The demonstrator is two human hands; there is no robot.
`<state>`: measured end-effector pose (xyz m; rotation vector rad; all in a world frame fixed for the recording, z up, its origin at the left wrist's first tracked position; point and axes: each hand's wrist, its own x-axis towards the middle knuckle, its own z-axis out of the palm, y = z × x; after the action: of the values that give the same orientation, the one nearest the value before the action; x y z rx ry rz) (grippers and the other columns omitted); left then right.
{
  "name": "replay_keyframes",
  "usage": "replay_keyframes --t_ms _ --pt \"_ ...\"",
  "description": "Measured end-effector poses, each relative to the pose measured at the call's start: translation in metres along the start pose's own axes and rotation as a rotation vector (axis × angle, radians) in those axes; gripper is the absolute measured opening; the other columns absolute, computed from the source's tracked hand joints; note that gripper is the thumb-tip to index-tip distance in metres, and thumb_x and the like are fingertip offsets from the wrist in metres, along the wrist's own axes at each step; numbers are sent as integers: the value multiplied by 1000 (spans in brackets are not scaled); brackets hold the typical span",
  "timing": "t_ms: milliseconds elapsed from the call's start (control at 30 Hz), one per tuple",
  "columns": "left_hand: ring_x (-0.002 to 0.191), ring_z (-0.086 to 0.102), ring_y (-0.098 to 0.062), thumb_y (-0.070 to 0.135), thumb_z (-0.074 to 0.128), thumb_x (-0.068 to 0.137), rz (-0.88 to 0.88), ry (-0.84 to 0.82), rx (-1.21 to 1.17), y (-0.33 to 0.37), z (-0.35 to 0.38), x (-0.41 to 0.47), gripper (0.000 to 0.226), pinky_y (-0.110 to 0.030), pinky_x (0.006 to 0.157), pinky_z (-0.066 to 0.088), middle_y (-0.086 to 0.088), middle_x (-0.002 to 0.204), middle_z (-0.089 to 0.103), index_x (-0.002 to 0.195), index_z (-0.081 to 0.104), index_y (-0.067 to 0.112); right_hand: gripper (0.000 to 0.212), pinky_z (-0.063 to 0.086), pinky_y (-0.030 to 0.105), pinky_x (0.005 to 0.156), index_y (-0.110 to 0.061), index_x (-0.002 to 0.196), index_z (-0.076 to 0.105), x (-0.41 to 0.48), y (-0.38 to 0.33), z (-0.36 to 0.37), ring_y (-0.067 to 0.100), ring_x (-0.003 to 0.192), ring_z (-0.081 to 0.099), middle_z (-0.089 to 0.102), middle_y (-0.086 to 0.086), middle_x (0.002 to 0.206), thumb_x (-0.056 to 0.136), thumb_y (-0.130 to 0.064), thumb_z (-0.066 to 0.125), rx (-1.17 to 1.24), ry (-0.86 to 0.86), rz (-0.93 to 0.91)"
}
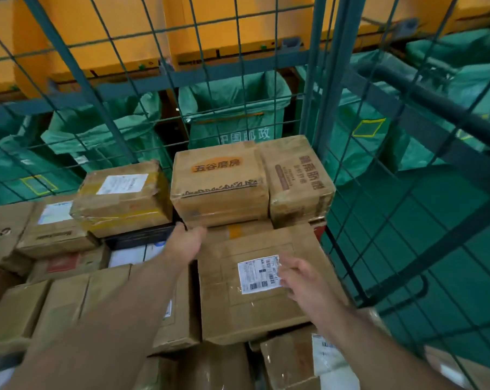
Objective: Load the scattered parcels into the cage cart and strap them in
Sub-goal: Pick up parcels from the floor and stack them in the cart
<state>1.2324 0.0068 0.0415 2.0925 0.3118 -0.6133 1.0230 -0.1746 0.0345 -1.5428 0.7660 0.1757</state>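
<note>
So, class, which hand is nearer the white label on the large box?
Right hand: its fingers reach the label at its right edge; the left hand sits farther up-left.

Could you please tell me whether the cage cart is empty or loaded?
Loaded: cardboard parcels sit stacked several layers deep against the mesh walls of the cage cart.

Along the far side, up top, a row of orange chutes (103,29), set above a dark teal rail (210,76). Below the rail, open-mouthed green sacks side by side: left sack (97,130), middle sack (232,108) printed with white characters (246,135), right sack (350,147) marked with a yellow diamond outline (369,127). Slanting across the far right, a thick dark tube (423,91). Lower right, green floor (435,235).
</note>
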Motion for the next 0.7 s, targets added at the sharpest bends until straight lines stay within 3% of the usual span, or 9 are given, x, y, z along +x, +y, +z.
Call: replay_keyframes --t_ms 67,133,267,367,467,533,600,633,700 --pt "112 63 -26 42 69 87 40 -21 -40 -22 8 -58 36 -49 105 49 -1 123 67 119 60 30 22 51 33 98 -40 124 60 -26 6 3 5 110 63 68 -17 116 102 -40 56 13 -13 16" --pt "106 68 -22 30 63 99 6 -159 -70 -57 17 -122 14 -45 101 52 1 114 71 112 67 28 18 50 29 93 -38 117 63 -61 22 8 8 107 66 71 -15 110 101 -43 57 -22 -12 55" --pt "75 67 -21 8 58 101 -272 -422 -135 -142 33 -215 13 -26 64 49 -9 92 72 99 70 10 10 55 32 86 -38 96 75 -149 77 19 12 96 71 75 -12 93 96 -38 65 -69 44 142" --pt "90 64 -17 17 70 95 -267 -575 -86 -195 24 -240 3 -25 78 49 -12 115 72 91 69 18 10 54 30 91 -38 94 76 -215 112 37 7 97 71 76 -13 99 95 -30 70 -16 151 257" --pt "99 67 -15 46 98 51 -148 -648 141 -302 59 -190 61 -24 90 49 -7 117 74 98 71 18 17 47 42 98 -16 96 80 -266 141 66 26 101 68 77 12 106 96 -5 67 168 324 241" --pt "99 68 -21 39 94 68 -108 -733 234 -288 46 -223 45 -35 100 47 -9 106 74 96 63 23 17 50 44 88 -1 96 78 -295 146 82 38 94 69 76 21 94 98 1 61 360 436 244" --pt "84 66 -14 22 72 95 -54 -740 263 -228 16 -281 8 -19 75 51 -8 98 70 96 64 19 17 55 39 84 -6 94 78 -314 147 87 31 90 74 79 10 87 100 -8 63 443 498 287" --pt "80 63 -12 22 63 101 -1 -774 299 -216 16 -302 7 -17 65 47 -5 96 68 96 66 19 16 55 36 83 -10 95 78 -334 149 87 28 90 75 79 6 87 100 -13 63 492 552 324" --pt "82 64 -13 27 60 102 72 -762 314 -195 15 -311 12 -22 66 46 1 93 71 98 71 22 14 54 32 75 -15 99 77 -348 155 83 24 86 75 80 4 89 100 -17 63 549 602 301"
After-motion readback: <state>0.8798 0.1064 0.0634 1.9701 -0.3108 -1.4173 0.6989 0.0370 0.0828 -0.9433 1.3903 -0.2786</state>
